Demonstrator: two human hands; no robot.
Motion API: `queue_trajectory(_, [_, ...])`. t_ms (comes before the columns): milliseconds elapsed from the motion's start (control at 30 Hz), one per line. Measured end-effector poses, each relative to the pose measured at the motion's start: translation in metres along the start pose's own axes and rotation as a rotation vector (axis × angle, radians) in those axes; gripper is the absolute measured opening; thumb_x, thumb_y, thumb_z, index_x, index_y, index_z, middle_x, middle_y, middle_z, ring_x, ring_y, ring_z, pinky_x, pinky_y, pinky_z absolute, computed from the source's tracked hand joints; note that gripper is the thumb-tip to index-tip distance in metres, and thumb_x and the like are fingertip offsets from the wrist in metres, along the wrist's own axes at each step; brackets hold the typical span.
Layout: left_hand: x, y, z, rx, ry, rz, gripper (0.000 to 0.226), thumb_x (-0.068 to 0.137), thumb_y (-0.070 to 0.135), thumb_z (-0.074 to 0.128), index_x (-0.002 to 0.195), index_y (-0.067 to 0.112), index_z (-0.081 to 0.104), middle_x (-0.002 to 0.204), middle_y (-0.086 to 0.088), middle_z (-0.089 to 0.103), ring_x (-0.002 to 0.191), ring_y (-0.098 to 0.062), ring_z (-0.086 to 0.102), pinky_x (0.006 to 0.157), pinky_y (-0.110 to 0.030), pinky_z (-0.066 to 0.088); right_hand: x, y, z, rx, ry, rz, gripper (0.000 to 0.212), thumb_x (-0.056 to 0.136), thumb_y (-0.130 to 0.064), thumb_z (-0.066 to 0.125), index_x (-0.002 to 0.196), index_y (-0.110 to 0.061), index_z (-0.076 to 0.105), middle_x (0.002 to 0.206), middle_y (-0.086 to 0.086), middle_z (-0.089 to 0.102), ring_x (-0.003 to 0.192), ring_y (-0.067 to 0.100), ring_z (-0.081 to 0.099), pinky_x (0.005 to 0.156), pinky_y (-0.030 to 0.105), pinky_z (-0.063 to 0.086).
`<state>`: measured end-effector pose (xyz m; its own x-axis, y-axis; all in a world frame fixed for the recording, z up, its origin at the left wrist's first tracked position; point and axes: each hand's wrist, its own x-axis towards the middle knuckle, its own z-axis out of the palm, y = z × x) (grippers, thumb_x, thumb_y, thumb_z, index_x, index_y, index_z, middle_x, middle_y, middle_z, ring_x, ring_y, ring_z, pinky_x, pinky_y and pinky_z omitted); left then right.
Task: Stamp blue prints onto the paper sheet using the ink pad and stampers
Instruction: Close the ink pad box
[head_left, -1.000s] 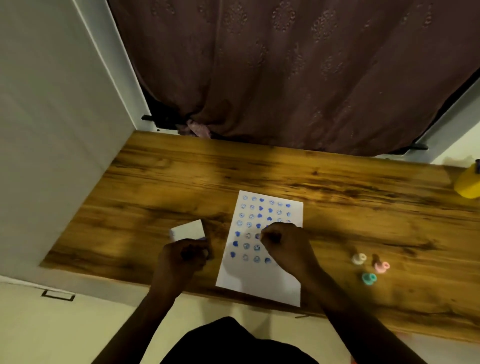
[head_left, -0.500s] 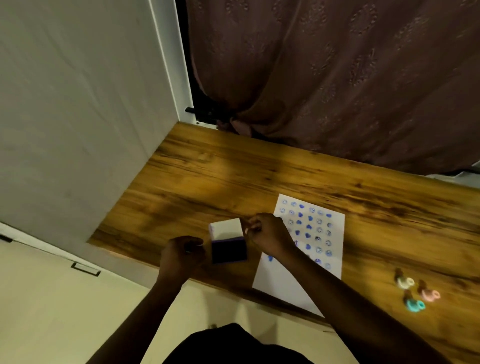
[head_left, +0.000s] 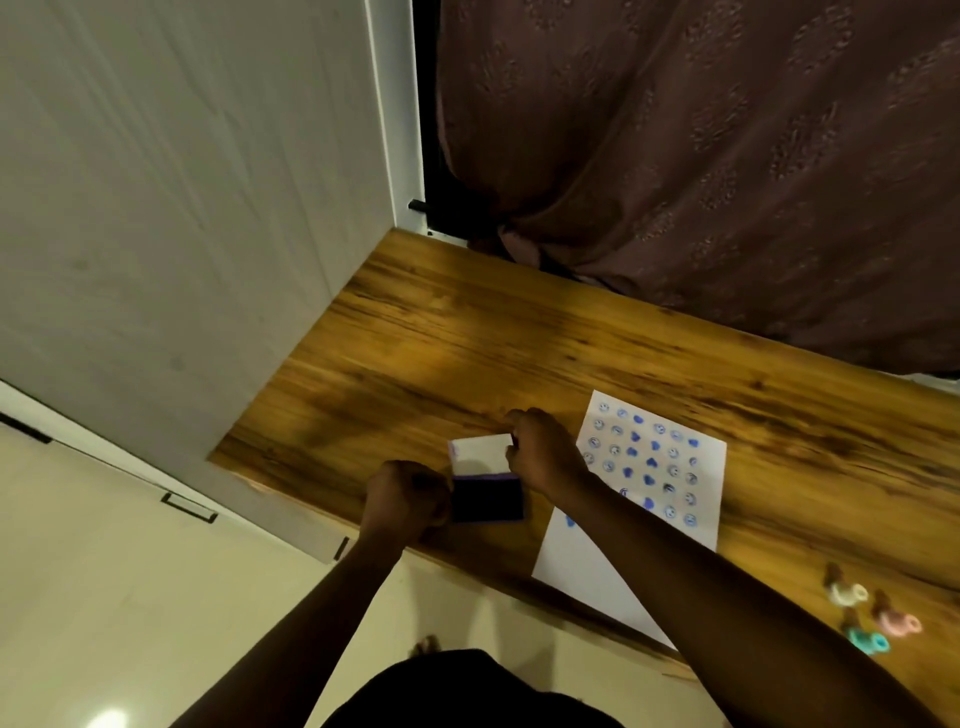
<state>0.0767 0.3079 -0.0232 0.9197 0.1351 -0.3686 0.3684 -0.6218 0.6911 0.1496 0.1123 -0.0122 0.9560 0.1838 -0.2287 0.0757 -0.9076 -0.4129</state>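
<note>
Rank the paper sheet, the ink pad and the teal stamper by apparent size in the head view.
1. paper sheet, partly covered by the right arm
2. ink pad, lid open
3. teal stamper, clearly the smallest

white paper (head_left: 597, 577), blue prints (head_left: 649, 461), wood-grain table (head_left: 467, 353)

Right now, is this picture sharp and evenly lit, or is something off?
Head view: dim, warm light; the hands and ink pad look soft with blur, the three stampers smeared; wide-angle lens bends the wall's edges; a glare spot shines on the floor.
</note>
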Motion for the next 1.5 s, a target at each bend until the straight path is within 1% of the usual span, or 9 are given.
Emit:
queue_trajectory(100, [0.001,-0.003,0.003,-0.062,-0.024,-0.007,0.029,0.084,0.015,0.082,0.109,0.006,0.069,0.101,-0.008,0.076,0.084,-0.020,0.074,0.079,-0.032,0.063,0.000,0.003,0.003,0.011,0.012,0.013,0.036,0.093,-0.014,0.068,0.128,-0.013,0.063,0.130,0.011,0.064,0.123,0.031,0.060,0.102,0.041,0.053])
queue_trajectory(200, [0.001,-0.005,0.008,-0.199,-0.019,-0.038,0.023,0.087,0.013,0.080,0.106,0.015,0.066,0.096,-0.001,0.071,0.057,0.008,0.070,0.051,-0.008,0.053,0.000,0.005,0.004,0.036,0.014,0.015,0.032,0.090,-0.011,0.070,0.122,-0.012,0.066,0.124,0.011,0.067,0.118,0.030,0.063,0.097,0.040,0.056])
queue_trajectory(267, [0.003,-0.005,0.011,-0.264,-0.038,-0.069,0.024,0.088,0.011,0.079,0.108,0.014,0.066,0.097,-0.001,0.071,0.052,0.020,0.063,0.048,-0.001,0.047,0.001,0.007,0.004,0.056,0.009,0.011,0.033,0.087,-0.009,0.072,0.119,-0.012,0.067,0.123,0.011,0.066,0.116,0.030,0.064,0.095,0.040,0.057])
queue_trajectory(400, [-0.001,0.001,0.012,-0.270,-0.035,-0.037,0.032,0.089,0.013,0.079,0.117,0.010,0.067,0.100,0.004,0.067,0.059,0.008,0.062,0.051,0.001,0.046,0.001,0.009,0.003,0.112,0.002,0.033,0.035,0.084,-0.008,0.074,0.117,-0.013,0.065,0.122,0.011,0.063,0.113,0.029,0.064,0.091,0.038,0.059])
queue_trajectory(600, [-0.001,0.001,0.013,-0.225,0.006,-0.035,0.020,0.091,0.009,0.075,0.110,0.007,0.071,0.107,-0.010,0.076,0.072,-0.009,0.073,0.053,-0.015,0.058,-0.007,0.017,0.004,0.195,0.029,0.014,0.031,0.086,-0.004,0.071,0.110,-0.017,0.057,0.111,0.008,0.068,0.107,0.027,0.068,0.072,0.026,0.054])
queue_trajectory(833, [-0.002,0.001,0.014,-0.202,-0.009,-0.006,0.019,0.093,0.009,0.072,0.112,0.010,0.072,0.105,-0.007,0.075,0.079,-0.021,0.078,0.070,-0.039,0.068,-0.026,0.026,0.003,0.251,0.102,-0.044,0.036,0.091,-0.011,0.071,0.124,-0.021,0.062,0.125,0.007,0.069,0.115,0.026,0.067,0.091,0.030,0.059])
queue_trajectory(1167, [-0.002,0.000,0.016,-0.215,0.021,-0.043,0.027,0.088,-0.003,0.073,0.111,0.011,0.078,0.093,-0.009,0.076,0.067,-0.016,0.076,0.052,-0.024,0.062,-0.066,0.032,-0.002,0.305,0.099,-0.086,0.021,0.092,-0.011,0.069,0.111,-0.018,0.077,0.111,0.002,0.076,0.102,0.017,0.070,0.093,0.027,0.056])
queue_trajectory(1367, [-0.004,-0.002,0.018,-0.102,0.035,0.021,0.026,0.083,-0.001,0.079,0.108,0.008,0.077,0.097,-0.003,0.076,0.068,0.004,0.065,0.046,-0.005,0.049,-0.083,0.037,0.007,0.306,0.103,-0.153,0.026,0.090,-0.005,0.066,0.111,-0.017,0.077,0.115,-0.003,0.075,0.108,0.013,0.069,0.099,0.027,0.055])
queue_trajectory(1500, [-0.008,-0.001,0.016,-0.065,0.080,0.077,0.016,0.086,0.005,0.074,0.099,0.010,0.080,0.097,-0.006,0.080,0.078,-0.016,0.073,0.064,-0.025,0.060,-0.089,0.039,0.013,0.266,0.097,-0.160,0.030,0.089,-0.005,0.066,0.112,-0.021,0.076,0.121,-0.006,0.072,0.112,0.011,0.067,0.100,0.027,0.054])
